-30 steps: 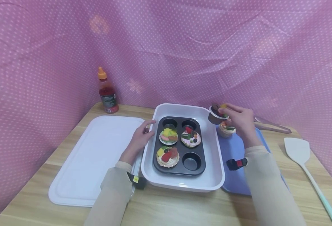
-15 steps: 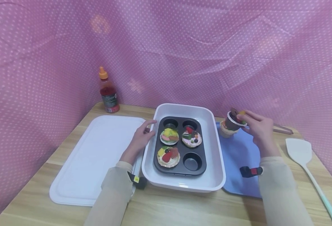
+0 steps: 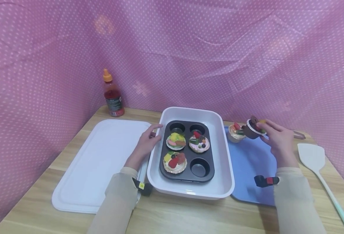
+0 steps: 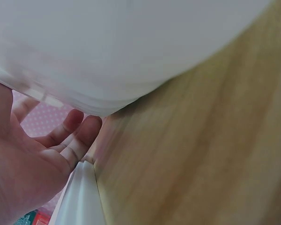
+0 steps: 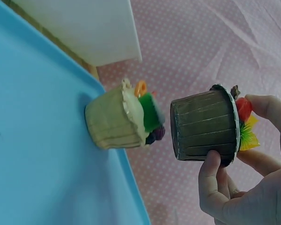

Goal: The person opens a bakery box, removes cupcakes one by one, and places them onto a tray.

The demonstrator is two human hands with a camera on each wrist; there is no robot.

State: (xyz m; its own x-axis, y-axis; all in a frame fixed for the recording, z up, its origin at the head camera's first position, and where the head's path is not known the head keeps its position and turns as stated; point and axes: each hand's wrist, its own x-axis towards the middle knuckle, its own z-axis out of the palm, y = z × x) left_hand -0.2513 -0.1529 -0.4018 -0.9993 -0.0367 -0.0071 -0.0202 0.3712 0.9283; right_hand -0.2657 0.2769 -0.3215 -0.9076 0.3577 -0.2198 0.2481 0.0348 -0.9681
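My right hand (image 3: 281, 143) pinches a chocolate cupcake (image 5: 203, 125) in a brown wrapper by its rim and fruit topping. The cupcake hangs tilted above the blue tray (image 3: 251, 172). Beside it, a cream cupcake (image 3: 236, 134) topped with fruit stands at the tray's back left corner. My left hand (image 3: 145, 140) rests against the left rim of a white tub (image 3: 223, 182), its fingers loosely bent in the left wrist view. Inside the tub lies a dark muffin tin (image 3: 186, 177), with three fruit-topped cupcakes (image 3: 175, 162) in its cups.
A white board (image 3: 99, 162) lies left of the tub. Behind it stands a red sauce bottle (image 3: 113, 99) with an orange cap. On the right are a white spatula (image 3: 311, 157) and tongs (image 3: 298, 134), partly hidden by the right hand. A pink dotted cloth (image 3: 189, 58) hangs behind.
My right hand has moved right and slightly down with the chocolate cupcake, from the tub's right rim to above the blue tray, passing the cream cupcake. My left hand stays at the tub's rim.
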